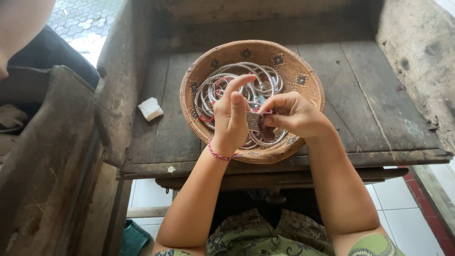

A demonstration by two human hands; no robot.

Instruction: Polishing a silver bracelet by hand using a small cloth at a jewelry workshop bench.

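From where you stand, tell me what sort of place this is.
Probably a small jewellery craft workshop, open to the outdoors. A worn wooden workbench carries a woven basket of twisted silver bangles; both hands work a small patterned metal piece; paving stones show beyond.

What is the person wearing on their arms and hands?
Both forearms are bare. The left hand has a thin cord bracelet of red and pale threads round the wrist. The right hand shows no ring or band. Near the bottom edge, short green patterned sleeves begin at the upper arms.
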